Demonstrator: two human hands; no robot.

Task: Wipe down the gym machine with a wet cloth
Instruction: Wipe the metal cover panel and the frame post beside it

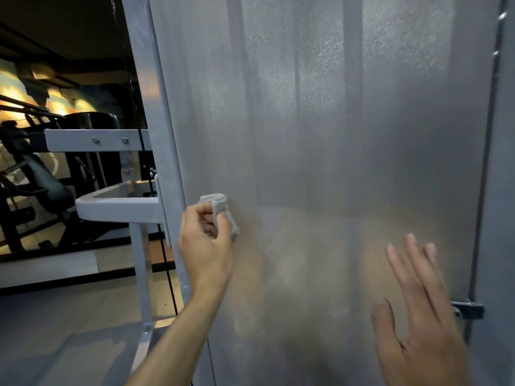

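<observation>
Your left hand (pixel 204 243) grips cloth (pixel 220 207) against panel (pixel 334 135) left edge; right hand (pixel 418 316) open-fingered, holding nothing, lower right of panel.

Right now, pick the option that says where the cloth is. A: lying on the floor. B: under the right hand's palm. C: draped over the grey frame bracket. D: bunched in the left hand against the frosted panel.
D: the left hand grips the bunched grey cloth at the left edge of the frosted panel, while the right hand is spread open and holds nothing.
</observation>
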